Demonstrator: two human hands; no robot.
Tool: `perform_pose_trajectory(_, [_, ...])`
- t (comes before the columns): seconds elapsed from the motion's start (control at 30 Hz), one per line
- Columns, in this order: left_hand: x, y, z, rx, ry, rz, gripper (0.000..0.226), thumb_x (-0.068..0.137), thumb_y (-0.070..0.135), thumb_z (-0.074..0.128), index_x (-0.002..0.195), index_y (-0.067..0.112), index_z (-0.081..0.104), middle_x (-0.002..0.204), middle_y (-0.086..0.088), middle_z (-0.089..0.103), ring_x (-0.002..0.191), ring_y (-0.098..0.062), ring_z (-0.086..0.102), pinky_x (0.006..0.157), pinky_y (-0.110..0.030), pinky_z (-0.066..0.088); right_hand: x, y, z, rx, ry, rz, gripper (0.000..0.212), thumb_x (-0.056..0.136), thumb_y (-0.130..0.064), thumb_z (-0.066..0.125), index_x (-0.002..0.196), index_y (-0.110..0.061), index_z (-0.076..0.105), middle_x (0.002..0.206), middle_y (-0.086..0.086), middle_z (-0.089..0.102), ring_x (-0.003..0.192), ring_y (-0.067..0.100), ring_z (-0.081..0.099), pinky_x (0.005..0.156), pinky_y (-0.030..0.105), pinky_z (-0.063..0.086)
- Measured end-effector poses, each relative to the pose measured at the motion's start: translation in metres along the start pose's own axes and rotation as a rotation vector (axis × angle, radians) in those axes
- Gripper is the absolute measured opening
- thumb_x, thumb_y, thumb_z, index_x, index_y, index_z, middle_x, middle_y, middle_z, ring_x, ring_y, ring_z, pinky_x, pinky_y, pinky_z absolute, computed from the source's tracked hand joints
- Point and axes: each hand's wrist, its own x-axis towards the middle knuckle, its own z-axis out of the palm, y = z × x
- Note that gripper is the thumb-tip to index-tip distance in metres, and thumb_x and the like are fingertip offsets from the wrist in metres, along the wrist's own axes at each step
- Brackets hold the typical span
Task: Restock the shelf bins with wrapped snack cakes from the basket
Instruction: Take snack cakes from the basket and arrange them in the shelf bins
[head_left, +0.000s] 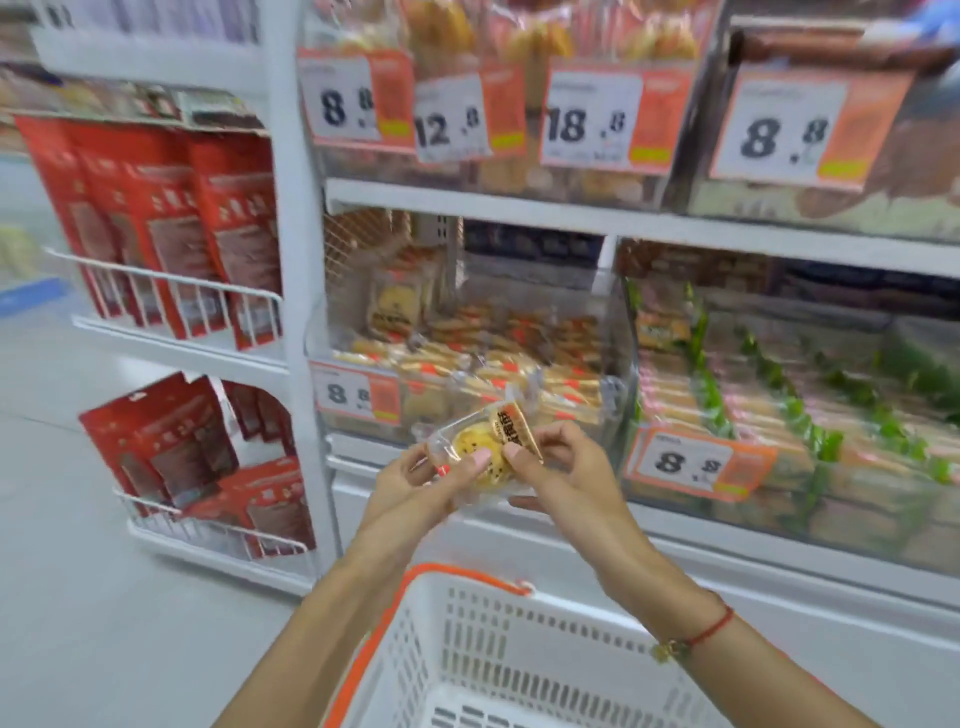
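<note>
The snack cake (480, 446) is yellow with dark specks, in clear wrap with an orange end band. The basket (519, 670) is white, slotted, with orange handles. Price tags (696, 462) are orange and white; pouches (171, 218) red.

The cake (480, 447) sits in clear, glossy plastic wrap that crinkles and glints. Below it, the basket (524, 654) is matt white slotted plastic with a smooth orange rim, and just behind the cake the bin (615, 395) has a clear shiny plastic wall with a paper price tag (356, 394). Left of the bin, red pouches (171, 218) look glossy behind white coated wire rails (171, 283).
</note>
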Motion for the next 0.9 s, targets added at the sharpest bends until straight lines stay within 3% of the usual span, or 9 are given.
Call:
perform_pose_trajectory(0.07, [-0.002,0.021,-0.009,0.009,0.039,0.148,0.046,0.072,0.028,0.075,0.114,0.017,0.063,0.109,0.003,0.072,0.101,-0.006,0.066,0.082,-0.020,0.052,0.014,-0.018,0.020,0.005,0.038,-0.122,0.006,0.091,-0.017,0.062,0.091,-0.015,0.057,0.089,-0.004,0.065,0.076,-0.003,0.063,0.066,0.018,0.053])
perform_pose_trajectory(0.17, [0.007,0.053,-0.026,0.147,0.090,0.328,0.035,0.085,0.021,0.068,0.119,0.023,0.060,0.111,0.014,0.065,0.091,0.016,0.060,0.069,-0.001,0.044,0.044,-0.033,0.042,-0.123,0.083,-0.245,0.013,0.091,-0.027,0.062,0.095,-0.016,0.058,0.092,-0.002,0.066,0.087,0.010,0.063,0.081,0.036,0.053])
perform_pose_trajectory(0.23, [0.025,0.077,-0.039,0.330,0.144,0.446,0.031,0.087,0.019,0.067,0.115,0.028,0.058,0.105,0.019,0.060,0.083,0.023,0.055,0.064,-0.001,0.044,0.066,-0.039,0.046,-0.280,0.029,-0.309,0.020,0.091,-0.039,0.059,0.099,-0.022,0.056,0.098,-0.007,0.066,0.092,0.012,0.062,0.084,0.044,0.051])
perform_pose_trajectory(0.33, [0.063,0.117,-0.055,0.680,0.150,0.600,0.031,0.085,0.017,0.069,0.112,0.027,0.059,0.104,0.017,0.061,0.090,0.010,0.057,0.075,-0.010,0.044,0.098,-0.040,0.025,-0.813,-0.109,-0.337,0.054,0.086,-0.063,0.051,0.125,-0.027,0.048,0.125,-0.007,0.058,0.113,0.013,0.055,0.095,0.041,0.047])
perform_pose_trajectory(0.43, [0.104,0.146,-0.067,1.118,0.157,0.617,0.033,0.088,0.023,0.066,0.120,0.026,0.058,0.117,0.007,0.057,0.105,-0.012,0.054,0.083,-0.026,0.036,0.121,-0.031,0.003,-1.221,-0.226,-0.161,0.092,0.072,-0.087,0.028,0.143,-0.029,0.036,0.145,0.004,0.040,0.131,0.027,0.038,0.107,0.046,0.035])
perform_pose_trajectory(0.5, [0.130,0.152,-0.071,1.362,0.133,0.623,0.029,0.091,0.025,0.062,0.120,0.025,0.058,0.121,0.000,0.056,0.110,-0.021,0.055,0.083,-0.030,0.037,0.127,-0.023,-0.001,-1.244,-0.251,-0.097,0.092,0.071,-0.088,0.016,0.143,-0.035,0.037,0.148,0.005,0.036,0.133,0.031,0.035,0.108,0.049,0.030])
perform_pose_trajectory(0.63, [0.162,0.146,-0.067,1.720,0.103,0.572,0.033,0.096,0.031,0.054,0.126,0.019,0.055,0.118,-0.009,0.060,0.109,-0.030,0.056,0.078,-0.030,0.040,0.132,-0.016,-0.001,-1.244,-0.244,-0.118,0.094,0.066,-0.089,0.009,0.142,-0.040,0.036,0.151,0.002,0.033,0.136,0.030,0.032,0.110,0.052,0.027])
perform_pose_trajectory(0.73, [0.174,0.137,-0.062,1.909,0.212,0.665,0.031,0.100,0.032,0.045,0.122,0.015,0.059,0.111,-0.013,0.066,0.103,-0.034,0.060,0.081,-0.039,0.047,0.133,-0.014,-0.001,-1.235,-0.240,-0.121,0.091,0.070,-0.089,0.013,0.143,-0.040,0.036,0.150,-0.001,0.033,0.136,0.027,0.031,0.110,0.050,0.026])
perform_pose_trajectory(0.9, [0.180,0.142,-0.053,2.181,0.375,0.608,0.010,0.097,0.013,0.052,0.099,0.013,0.062,0.099,-0.007,0.068,0.094,-0.028,0.064,0.069,-0.033,0.034,0.136,-0.014,-0.001,-1.242,-0.263,-0.105,0.086,0.073,-0.088,0.016,0.143,-0.041,0.033,0.151,0.000,0.030,0.138,0.028,0.027,0.109,0.050,0.024])
